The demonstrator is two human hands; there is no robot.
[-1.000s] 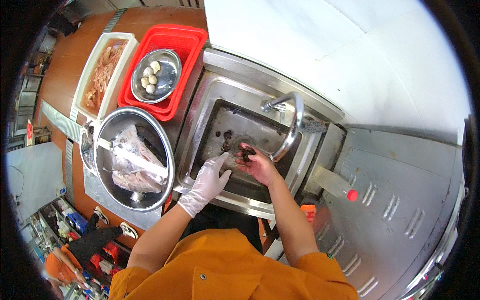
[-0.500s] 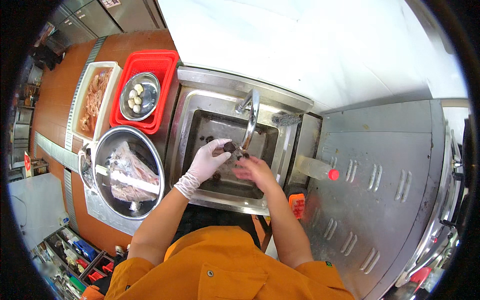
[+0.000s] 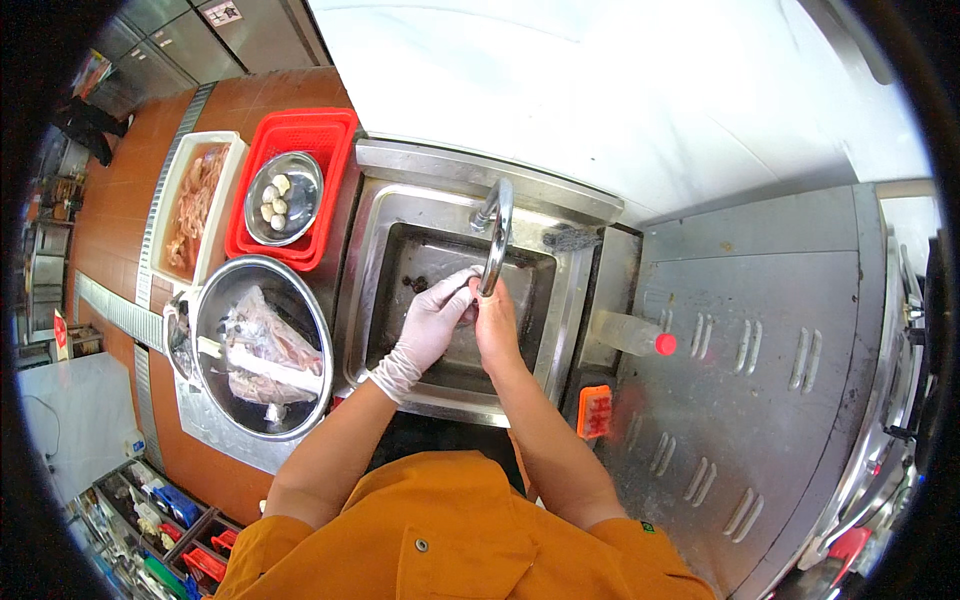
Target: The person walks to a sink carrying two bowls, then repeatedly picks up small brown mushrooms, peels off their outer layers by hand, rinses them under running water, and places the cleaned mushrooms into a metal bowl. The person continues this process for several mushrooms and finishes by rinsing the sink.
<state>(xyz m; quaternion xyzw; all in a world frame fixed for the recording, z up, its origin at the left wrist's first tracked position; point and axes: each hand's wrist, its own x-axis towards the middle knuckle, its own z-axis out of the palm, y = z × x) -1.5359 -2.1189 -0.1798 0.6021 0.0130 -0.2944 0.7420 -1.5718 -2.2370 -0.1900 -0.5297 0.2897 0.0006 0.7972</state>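
Beneath the curved tap [image 3: 500, 235], my hands meet over the steel sink [image 3: 385, 345]. My left hand [image 3: 432, 318], in a white glove, is closed around a small dark lump [image 3: 466, 284], mostly covered by fingers. Bare, my right hand [image 3: 496, 325] closes on the same lump from the right, its fingertips partly behind the tap. Several dark bits [image 3: 415, 285] lie on the sink floor, left of the glove. What kind of thing the lump is, I cannot make out.
Left of the sink stand a steel bowl [image 3: 212, 385] of pale meaty bones and a red basket [image 3: 340, 135] bearing a small bowl [image 3: 300, 165] with several whitish lumps. Beyond is a white tub [image 3: 236, 165] of meat. A bottle [image 3: 625, 333] and orange brush [image 3: 594, 412] sit right.
My right hand has come left and up from below the tap to join the left. The left hand has shifted slightly right, and the dark lump between its fingers is now largely covered.
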